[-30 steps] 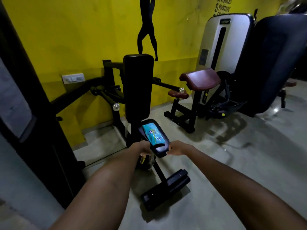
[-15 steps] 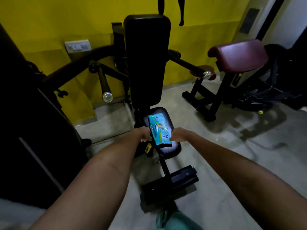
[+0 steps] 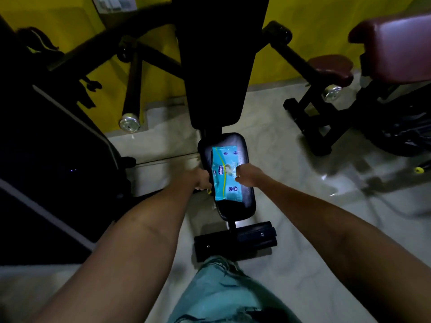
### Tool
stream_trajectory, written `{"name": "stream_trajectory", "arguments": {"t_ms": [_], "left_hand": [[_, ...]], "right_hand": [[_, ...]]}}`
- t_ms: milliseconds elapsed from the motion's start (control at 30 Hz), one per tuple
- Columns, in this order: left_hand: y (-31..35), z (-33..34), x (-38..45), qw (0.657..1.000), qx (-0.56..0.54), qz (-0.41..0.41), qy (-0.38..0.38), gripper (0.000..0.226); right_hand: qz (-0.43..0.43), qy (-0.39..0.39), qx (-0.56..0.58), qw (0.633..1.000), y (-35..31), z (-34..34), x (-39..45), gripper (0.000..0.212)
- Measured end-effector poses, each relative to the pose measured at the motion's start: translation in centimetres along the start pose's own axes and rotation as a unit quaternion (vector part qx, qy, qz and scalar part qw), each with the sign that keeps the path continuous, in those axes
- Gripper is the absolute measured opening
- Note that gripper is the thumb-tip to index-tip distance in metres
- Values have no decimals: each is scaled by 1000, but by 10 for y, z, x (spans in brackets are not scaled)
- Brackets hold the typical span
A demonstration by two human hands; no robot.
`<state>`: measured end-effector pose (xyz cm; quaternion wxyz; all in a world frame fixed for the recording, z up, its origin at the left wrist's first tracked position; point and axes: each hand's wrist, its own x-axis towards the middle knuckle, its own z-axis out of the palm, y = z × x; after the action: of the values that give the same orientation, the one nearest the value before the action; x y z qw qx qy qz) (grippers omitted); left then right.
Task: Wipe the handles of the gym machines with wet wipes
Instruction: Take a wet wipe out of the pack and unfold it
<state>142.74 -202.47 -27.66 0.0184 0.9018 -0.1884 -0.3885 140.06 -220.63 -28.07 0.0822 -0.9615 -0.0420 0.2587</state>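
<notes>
1. Head view, position of the task item: the pack of wet wipes (image 3: pixel 225 173) lies flat on the black padded seat (image 3: pixel 247 148) of the gym machine, lengthwise, its near end toward the person. One second ago the same pack sat on the same seat, so it has not been lifted.
2. Head view, hands: the left hand (image 3: pixel 200 179) is at the pack's left edge and the right hand (image 3: pixel 247 176) at its right edge, fingers curled in on both. Both touch the pack; whether either truly pinches the wrapper cannot be told, as the fingertips are hidden and the light is poor.
3. Head view, what has changed: the camera has closed in and tipped downward over the last second. The backrest (image 3: pixel 214 61) now fills the upper middle of the frame, and a trouser leg (image 3: pixel 224 292) shows at the bottom edge. Both hands stay at the pack throughout.
4. Head view, handles: the left handle bar (image 3: pixel 131 89) with its chrome end cap, and the right handle bar (image 3: pixel 289 50), stand well apart from the hands and untouched.
5. Judgement: the work is at its opening step, getting a wipe out of the pack. No loose wipe is visible, so no handle has been wiped.
</notes>
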Motion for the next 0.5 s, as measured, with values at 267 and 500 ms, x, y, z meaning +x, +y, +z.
{"name": "stream_trajectory", "arguments": {"t_ms": [267,500], "left_hand": [[-4,5,38,1000,-31,4,2,34],[-14,13,60,998,-69,-3,-6,33]], "right_hand": [[41,6,48,998,10,17,42,33],[20,40,52,998,7,32,73,37]]}}
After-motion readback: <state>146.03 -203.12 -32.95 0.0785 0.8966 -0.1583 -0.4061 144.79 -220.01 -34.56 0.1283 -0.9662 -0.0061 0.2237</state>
